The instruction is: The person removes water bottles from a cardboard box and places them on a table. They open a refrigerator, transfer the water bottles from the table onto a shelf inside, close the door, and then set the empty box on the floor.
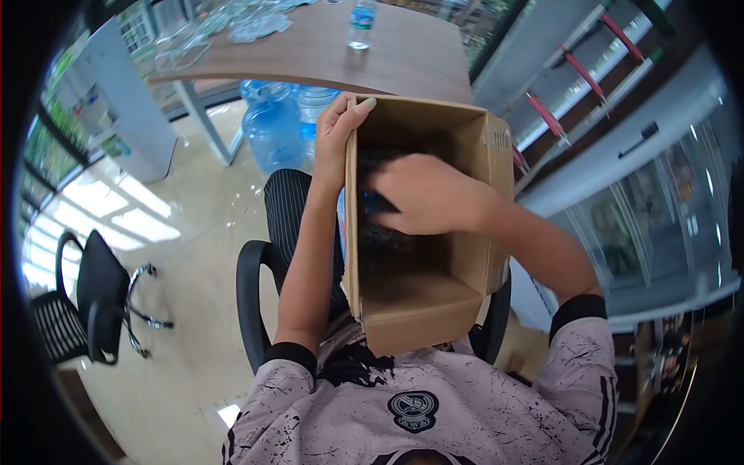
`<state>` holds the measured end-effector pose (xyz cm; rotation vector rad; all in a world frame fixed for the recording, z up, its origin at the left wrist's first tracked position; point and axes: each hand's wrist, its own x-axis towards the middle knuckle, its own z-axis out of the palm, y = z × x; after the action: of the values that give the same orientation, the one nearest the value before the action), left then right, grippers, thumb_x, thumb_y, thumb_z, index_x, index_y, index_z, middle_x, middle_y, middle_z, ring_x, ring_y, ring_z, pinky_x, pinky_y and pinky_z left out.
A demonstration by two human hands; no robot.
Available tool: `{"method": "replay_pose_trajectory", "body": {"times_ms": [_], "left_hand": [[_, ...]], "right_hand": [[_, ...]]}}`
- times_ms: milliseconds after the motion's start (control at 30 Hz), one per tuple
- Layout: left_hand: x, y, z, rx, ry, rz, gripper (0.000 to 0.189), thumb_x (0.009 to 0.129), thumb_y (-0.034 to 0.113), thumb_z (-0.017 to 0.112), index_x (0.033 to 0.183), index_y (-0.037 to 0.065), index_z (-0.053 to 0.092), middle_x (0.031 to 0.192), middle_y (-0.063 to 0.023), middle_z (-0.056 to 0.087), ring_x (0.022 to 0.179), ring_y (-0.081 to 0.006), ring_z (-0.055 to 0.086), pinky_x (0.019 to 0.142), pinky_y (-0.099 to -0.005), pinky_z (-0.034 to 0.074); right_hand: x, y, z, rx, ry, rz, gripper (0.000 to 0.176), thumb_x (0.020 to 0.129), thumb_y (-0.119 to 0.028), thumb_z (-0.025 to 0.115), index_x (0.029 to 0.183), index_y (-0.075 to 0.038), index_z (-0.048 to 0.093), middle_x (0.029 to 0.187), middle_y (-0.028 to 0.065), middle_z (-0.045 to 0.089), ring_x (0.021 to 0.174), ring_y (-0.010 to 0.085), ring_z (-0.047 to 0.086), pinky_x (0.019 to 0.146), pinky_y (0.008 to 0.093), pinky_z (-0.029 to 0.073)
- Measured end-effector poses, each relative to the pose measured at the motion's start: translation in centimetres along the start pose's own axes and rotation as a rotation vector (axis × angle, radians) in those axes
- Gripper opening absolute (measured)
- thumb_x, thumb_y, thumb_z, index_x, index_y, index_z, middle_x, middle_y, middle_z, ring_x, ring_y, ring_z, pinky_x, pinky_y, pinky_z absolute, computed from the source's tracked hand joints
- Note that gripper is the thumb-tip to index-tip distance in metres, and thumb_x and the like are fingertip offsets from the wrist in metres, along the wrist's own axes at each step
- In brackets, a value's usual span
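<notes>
An open cardboard box rests on my lap, its opening facing up. My left hand grips the box's far left corner, the thumb over the rim and the fingers outside. Inside the box is my right hand, its fingers curled toward the left wall and slightly blurred. Between and beside those fingers show dark things with a bit of blue; their kind is too dim to make out. The box's lower part lies in shadow.
Ahead stands a wooden table with a water bottle and clear plastic items. Large blue water jugs sit under it. A black office chair is at left, a ladder and glass-doored cabinet at right.
</notes>
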<state>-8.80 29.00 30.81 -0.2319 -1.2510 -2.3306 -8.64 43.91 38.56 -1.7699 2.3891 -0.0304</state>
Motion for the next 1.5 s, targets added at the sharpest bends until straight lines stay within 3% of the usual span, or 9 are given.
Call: {"method": "replay_pose_trajectory", "body": {"times_ms": [100,267,467,867,1033,1100,1167,1400,1500], "left_hand": [[0.7,-1.2,1.4,-0.005,-0.079,-0.046,0.015,0.086,0.018,0.056,0.089,0.003,0.059,0.077,0.0055,0.05,0.072,-0.0024,0.042,0.066,-0.018,0.033],[1.4,-3.4,3.6,-0.025,-0.172,-0.063,0.014,0.085,0.018,0.056,0.087,0.004,0.06,0.076,0.0067,0.048,0.072,-0.0029,0.039,0.065,-0.0192,0.031],[1.5,-4.0,4.6,0.013,-0.259,-0.092,0.014,0.085,0.019,0.058,0.086,0.005,0.059,0.075,0.0068,0.047,0.071,-0.0025,0.038,0.065,-0.0183,0.029],[2.3,-5.4,5.4,0.044,-0.236,-0.114,0.013,0.085,0.018,0.06,0.084,0.006,0.056,0.072,0.0076,0.044,0.066,-0.0016,0.035,0.059,-0.0187,0.027],[2.6,-4.8,3.4,0.051,-0.176,-0.085,0.014,0.085,0.019,0.059,0.087,0.005,0.057,0.074,0.0076,0.046,0.07,-0.0014,0.037,0.062,-0.0184,0.028],[2.4,-4.0,2.7,0.015,-0.139,-0.059,0.014,0.085,0.019,0.059,0.087,0.006,0.058,0.075,0.0076,0.046,0.07,-0.0015,0.037,0.062,-0.0181,0.028],[2.3,-3.3,1.4,-0.005,-0.078,-0.056,0.013,0.085,0.019,0.059,0.087,0.006,0.058,0.075,0.0074,0.045,0.07,-0.0016,0.037,0.063,-0.018,0.028],[-0.2,0.2,-1.3,0.043,0.044,0.058,0.013,0.086,0.018,0.057,0.087,0.005,0.059,0.073,0.0064,0.047,0.07,-0.0023,0.04,0.064,-0.0188,0.031],[-2.0,2.0,-1.5,0.049,0.115,0.106,0.015,0.086,0.018,0.057,0.086,0.004,0.058,0.074,0.0054,0.048,0.07,-0.0029,0.04,0.064,-0.0191,0.032]], "right_hand": [[2.8,0.5,2.3,-0.127,-0.74,0.167,0.039,0.074,-0.034,0.068,0.099,-0.004,0.067,0.099,0.0159,0.065,0.096,0.0282,0.061,0.081,0.0375,0.048],[3.8,3.5,11.2,-0.281,-0.671,0.139,0.04,0.065,-0.032,0.073,0.099,-0.012,0.07,0.106,0.0112,0.065,0.101,0.0268,0.06,0.08,0.0406,0.049],[3.9,4.4,16.4,-0.046,-0.79,0.363,0.053,0.054,-0.027,0.08,0.104,-0.012,0.068,0.109,0.0079,0.065,0.103,0.0247,0.059,0.089,0.0422,0.044],[3.4,3.3,13.5,-0.095,-0.936,0.062,0.056,0.048,-0.023,0.082,0.101,-0.01,0.069,0.106,0.0092,0.066,0.099,0.0257,0.061,0.085,0.0413,0.047],[3.4,2.5,8.7,-0.075,-0.923,0.022,0.058,0.044,-0.023,0.084,0.097,-0.003,0.068,0.105,0.0172,0.065,0.099,0.0284,0.061,0.084,0.039,0.048],[3.2,1.6,5.5,-0.128,-0.948,-0.016,0.065,0.048,-0.023,0.082,0.106,-0.001,0.063,0.103,0.0172,0.064,0.097,0.0297,0.061,0.086,0.0375,0.047],[1.2,2.1,4.3,-0.102,-0.475,-0.047,0.053,0.054,-0.024,0.078,0.102,-0.005,0.063,0.092,0.012,0.067,0.083,0.0297,0.064,0.076,0.0397,0.05],[-3.2,4.4,-6.1,0.582,-0.065,-0.251,0.061,0.053,-0.015,0.084,0.106,-0.006,0.056,0.102,0.0087,0.063,0.097,0.0204,0.06,0.085,0.031,0.047],[-5.0,7.8,-8.2,0.725,0.272,-0.334,0.06,0.056,-0.01,0.084,0.109,-0.004,0.056,0.105,0.0058,0.061,0.101,0.0161,0.056,0.087,0.0302,0.045]]}}
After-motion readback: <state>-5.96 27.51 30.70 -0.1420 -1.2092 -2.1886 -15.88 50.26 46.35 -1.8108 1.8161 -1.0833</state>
